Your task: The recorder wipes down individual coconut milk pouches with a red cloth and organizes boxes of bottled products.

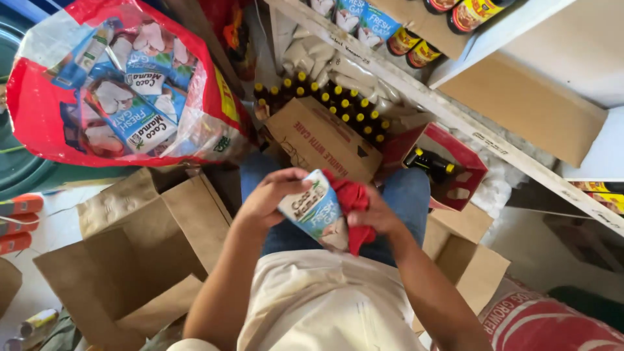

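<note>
Bright daylight, soft shadows, slight blur

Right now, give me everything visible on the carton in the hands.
The carton is a small blue and white drink-type pack with a printed picture, seemingly coated card. It is tilted, held over the person's lap. The left hand grips its upper left side; the right hand presses a red cloth against its right side. It looks closed and undamaged; its far side is hidden.
</note>
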